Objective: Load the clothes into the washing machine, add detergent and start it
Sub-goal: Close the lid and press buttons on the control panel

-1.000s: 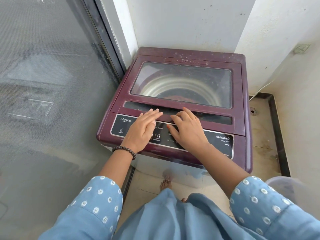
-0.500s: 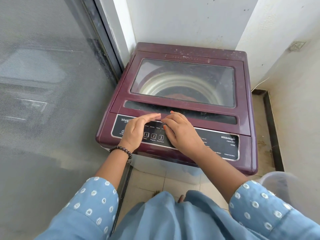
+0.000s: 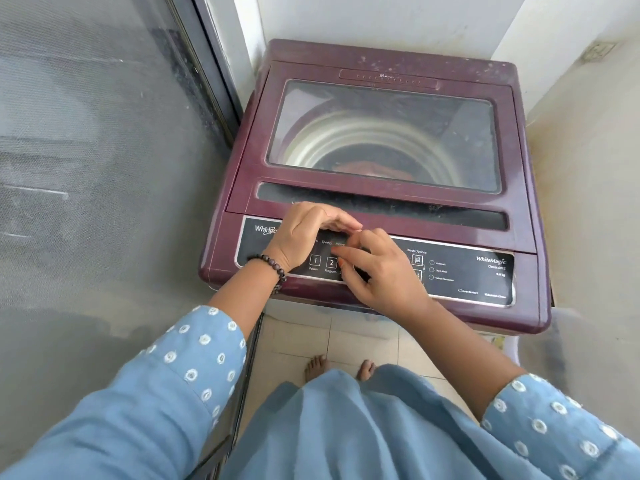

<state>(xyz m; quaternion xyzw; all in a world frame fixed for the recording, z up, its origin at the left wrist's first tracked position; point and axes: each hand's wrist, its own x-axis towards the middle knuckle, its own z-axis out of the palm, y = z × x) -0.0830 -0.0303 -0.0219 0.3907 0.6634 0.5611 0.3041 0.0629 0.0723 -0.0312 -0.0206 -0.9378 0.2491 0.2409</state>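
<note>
Hovering over the control panel (image 3: 460, 271) of the washing machine (image 3: 381, 188) — lid closed, clothes (image 3: 367, 167) inside — left hand (image 3: 304, 237) and right hand (image 3: 377, 271) hold nothing, each grip loosely curled.

Head camera looks steeply down, close above the washing machine (image 3: 381, 174) and tiled floor (image 3: 346, 344).

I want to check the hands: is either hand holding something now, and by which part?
Nothing is held. The left hand and the right hand are over the control panel of the washing machine, gripping nothing.
</note>
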